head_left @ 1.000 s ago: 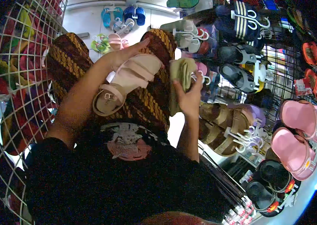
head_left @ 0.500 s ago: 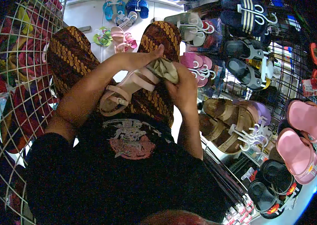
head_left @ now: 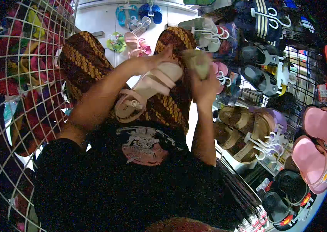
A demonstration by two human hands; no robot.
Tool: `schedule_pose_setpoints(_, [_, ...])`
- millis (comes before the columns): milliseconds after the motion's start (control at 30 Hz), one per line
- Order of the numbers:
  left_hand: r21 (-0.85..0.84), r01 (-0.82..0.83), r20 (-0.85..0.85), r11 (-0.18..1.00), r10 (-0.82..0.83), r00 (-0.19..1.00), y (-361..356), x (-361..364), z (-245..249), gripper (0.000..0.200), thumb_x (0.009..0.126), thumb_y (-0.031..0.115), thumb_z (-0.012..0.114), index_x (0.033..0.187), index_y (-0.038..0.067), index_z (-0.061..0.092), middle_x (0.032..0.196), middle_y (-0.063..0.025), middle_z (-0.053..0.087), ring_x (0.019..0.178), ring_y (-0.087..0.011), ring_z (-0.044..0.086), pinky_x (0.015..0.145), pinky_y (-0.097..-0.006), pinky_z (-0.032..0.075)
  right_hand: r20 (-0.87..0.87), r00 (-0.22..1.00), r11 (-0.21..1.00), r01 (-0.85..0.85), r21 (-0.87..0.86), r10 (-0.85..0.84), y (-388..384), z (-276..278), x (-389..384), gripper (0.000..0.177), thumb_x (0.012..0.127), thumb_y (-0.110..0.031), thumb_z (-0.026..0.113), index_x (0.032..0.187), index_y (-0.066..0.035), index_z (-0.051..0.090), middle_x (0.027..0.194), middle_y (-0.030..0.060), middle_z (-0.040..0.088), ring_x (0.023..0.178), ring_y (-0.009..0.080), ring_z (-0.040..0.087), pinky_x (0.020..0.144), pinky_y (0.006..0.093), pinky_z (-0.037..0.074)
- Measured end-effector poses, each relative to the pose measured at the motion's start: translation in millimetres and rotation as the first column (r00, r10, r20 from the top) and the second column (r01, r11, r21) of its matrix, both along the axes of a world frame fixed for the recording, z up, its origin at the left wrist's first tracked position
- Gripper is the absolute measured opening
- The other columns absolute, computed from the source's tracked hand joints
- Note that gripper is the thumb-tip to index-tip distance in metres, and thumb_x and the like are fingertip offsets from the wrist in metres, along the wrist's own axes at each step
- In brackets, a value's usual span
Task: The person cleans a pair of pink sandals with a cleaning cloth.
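Observation:
A beige strappy sandal lies tilted over my lap, its toe end pointing up and to the right and its buckled ankle strap toward my shirt. My left hand is closed on the far side of the sandal near the toe, partly hidden behind it. In my right hand is a crumpled olive-green cloth, smeared by motion. The cloth is apart from the sandal, just to the right of its toe.
A wire grid with colourful items behind it stands at my left. At right hang brown sandals, pink clogs and black slippers. Small sandals, including a blue pair, lie on the white floor ahead.
My right hand has moved the cloth off the sandal's toe to the right, uncovering the toe. The whole view has shifted slightly; my left hand still holds the sandal.

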State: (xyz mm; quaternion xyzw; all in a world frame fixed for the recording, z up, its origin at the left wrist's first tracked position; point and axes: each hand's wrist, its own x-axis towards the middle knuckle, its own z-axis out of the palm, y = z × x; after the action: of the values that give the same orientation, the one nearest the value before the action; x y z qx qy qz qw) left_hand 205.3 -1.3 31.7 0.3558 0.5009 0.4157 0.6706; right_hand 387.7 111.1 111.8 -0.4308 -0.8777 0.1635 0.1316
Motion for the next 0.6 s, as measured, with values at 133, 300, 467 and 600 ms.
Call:
schedule_pose_setpoints(133, [-0.108,-0.316,0.348,0.943,0.333,0.876,-13.0,-5.0,31.6,0.077,0.089,0.067,0.043,0.129,0.002,0.054,0.116,-0.0149,0.064,0.108,-0.0205,0.060,0.092,-0.0342,0.048,-0.175,0.983,0.994,0.030,-0.108,-0.049,14.3,11.0,2.6,0.055,0.081,-0.036,0.070,0.118,0.003,0.056,0.094,0.0262,0.066,0.085,0.0379,0.067,0.074,0.0425,0.052])
schedule_pose_setpoints(300, [-0.221,-0.434,0.845,0.873,0.394,0.363,-11.9,-44.6,27.5,0.063,0.087,0.054,0.046,0.123,0.002,0.056,0.114,-0.0212,0.063,0.099,-0.0334,0.065,0.091,-0.0467,0.051,0.030,0.999,0.987,-0.040,0.153,0.036,-6.8,-52.2,10.9,0.051,0.079,-0.029,0.068,0.117,-0.001,0.053,0.101,0.0221,0.065,0.090,0.0411,0.063,0.080,0.0485,0.049])
schedule_pose_setpoints(467, [-0.053,-0.594,0.959,0.803,0.206,0.194,0.7,-53.1,2.5,0.063,0.087,0.051,0.041,0.128,0.004,0.051,0.121,-0.0215,0.058,0.111,-0.0365,0.059,0.098,-0.0518,0.045,-0.145,0.988,0.998,0.061,0.000,-0.060,1.2,-49.3,-6.0,0.057,0.078,-0.043,0.068,0.118,-0.007,0.050,0.101,0.0200,0.065,0.088,0.0406,0.064,0.076,0.0492,0.050])
schedule_pose_setpoints(600, [-0.221,-0.687,0.901,0.692,0.415,0.129,4.0,-41.0,6.3,0.063,0.088,0.054,0.041,0.128,0.007,0.051,0.123,-0.0206,0.057,0.113,-0.0354,0.057,0.101,-0.0558,0.042,-0.228,0.974,1.000,0.010,-0.013,-0.013,8.7,-52.6,-7.8,0.054,0.080,-0.041,0.069,0.119,-0.009,0.050,0.102,0.0202,0.065,0.090,0.0408,0.064,0.078,0.0485,0.050])
